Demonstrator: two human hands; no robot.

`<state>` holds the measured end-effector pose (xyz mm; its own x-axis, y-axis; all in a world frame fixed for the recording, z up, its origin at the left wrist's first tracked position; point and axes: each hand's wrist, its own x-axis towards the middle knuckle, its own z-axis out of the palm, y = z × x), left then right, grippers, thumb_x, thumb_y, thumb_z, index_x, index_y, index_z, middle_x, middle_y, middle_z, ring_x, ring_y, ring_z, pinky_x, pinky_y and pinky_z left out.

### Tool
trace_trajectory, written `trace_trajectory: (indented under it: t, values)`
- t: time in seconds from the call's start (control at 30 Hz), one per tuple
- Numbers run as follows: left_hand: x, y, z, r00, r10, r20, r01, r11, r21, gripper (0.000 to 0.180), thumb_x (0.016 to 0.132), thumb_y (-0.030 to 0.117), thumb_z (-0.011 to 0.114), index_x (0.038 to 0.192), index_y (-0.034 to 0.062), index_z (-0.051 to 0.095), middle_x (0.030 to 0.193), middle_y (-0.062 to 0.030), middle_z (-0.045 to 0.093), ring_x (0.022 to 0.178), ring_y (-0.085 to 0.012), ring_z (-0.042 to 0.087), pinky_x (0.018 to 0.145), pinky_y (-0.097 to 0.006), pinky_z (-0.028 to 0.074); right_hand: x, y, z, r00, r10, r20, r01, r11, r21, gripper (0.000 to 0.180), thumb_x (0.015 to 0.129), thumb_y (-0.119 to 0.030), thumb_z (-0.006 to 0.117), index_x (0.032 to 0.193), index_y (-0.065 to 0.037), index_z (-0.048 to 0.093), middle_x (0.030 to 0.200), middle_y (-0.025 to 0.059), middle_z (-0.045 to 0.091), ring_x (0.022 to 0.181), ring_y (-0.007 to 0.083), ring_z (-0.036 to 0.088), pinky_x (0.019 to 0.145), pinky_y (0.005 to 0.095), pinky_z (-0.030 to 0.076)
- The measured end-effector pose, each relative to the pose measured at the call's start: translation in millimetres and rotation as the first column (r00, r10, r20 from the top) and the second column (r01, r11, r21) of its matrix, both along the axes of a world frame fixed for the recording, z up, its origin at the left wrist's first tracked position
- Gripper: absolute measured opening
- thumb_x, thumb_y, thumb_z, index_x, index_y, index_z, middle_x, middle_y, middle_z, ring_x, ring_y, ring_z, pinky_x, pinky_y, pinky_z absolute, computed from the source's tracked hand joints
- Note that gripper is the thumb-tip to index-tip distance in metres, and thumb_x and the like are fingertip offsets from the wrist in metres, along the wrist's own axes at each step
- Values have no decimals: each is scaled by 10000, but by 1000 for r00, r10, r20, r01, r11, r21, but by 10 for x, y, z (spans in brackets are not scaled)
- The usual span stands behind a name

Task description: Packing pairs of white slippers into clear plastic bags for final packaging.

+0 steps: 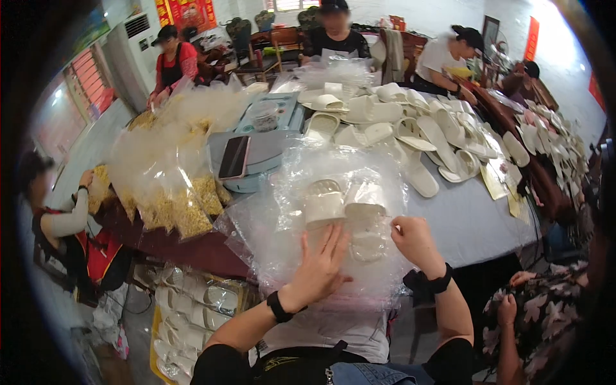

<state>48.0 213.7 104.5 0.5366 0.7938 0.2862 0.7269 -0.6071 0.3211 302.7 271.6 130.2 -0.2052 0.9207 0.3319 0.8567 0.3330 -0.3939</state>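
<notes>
A pair of cream slide slippers [324, 201] lies in front of me, inside or under a clear plastic bag [295, 247]; glare hides which. The bag is on top of a loose stack of similar clear bags. My left hand [321, 262] presses flat at the heel side of the left slipper, fingers stretched out and thumb apart. At the right edge of the bag, my right hand [414, 237] is closed, thumb and fingers pinched together on the film. Its fingertips are partly hidden.
Loose cream slippers [436, 138] heap at the back right. Bags of yellow pieces [170, 205] stand at left, beside a phone [234, 157] on a grey-blue box [256, 183]. A yellow crate [156, 340] of bagged slippers sits low left. Several people surround the table [494, 237].
</notes>
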Motion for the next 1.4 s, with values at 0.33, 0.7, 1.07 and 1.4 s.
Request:
trace_trajectory:
  t: [0.33,0.7,1.07,1.4]
  values:
    - [161,174,-291,926,24,376,-119,966,231,681,842,26,617,1501,77,456,1486,-135,521,1410,-269,464,1189,-682,164,-191,-722,314,660,362,-658,-392,914,109,543,932,-106,614,1450,-21,476,1260,150,585,1134,240,613,872,382,514]
    - [-565,-199,191,496,67,866,-37,998,-56,485,923,13,634,1399,59,556,1373,-168,603,1315,-329,543,1175,-445,324,-446,-579,-333,790,255,557,-232,966,-114,710,955,-164,574,1606,-124,293,1681,110,246,1552,400,156,1208,570,143]
    - [-1869,-1743,633,212,502,839,-745,639,-194,459,907,83,540,1358,3,566,876,-86,734,727,-182,679,709,-337,542,-319,-233,-732,744,113,659,-213,974,73,547,1076,-459,300,1562,-243,429,1667,1,317,1565,298,183,1207,490,117]
    - [-3266,-2822,142,206,793,573,-957,40,288,566,870,-99,487,1426,-4,529,1234,-245,673,1077,-354,678,960,-396,509,-332,-198,-721,723,108,682,-225,971,84,567,1085,-479,274,1569,-221,416,1662,-3,326,1561,272,198,1203,497,126]
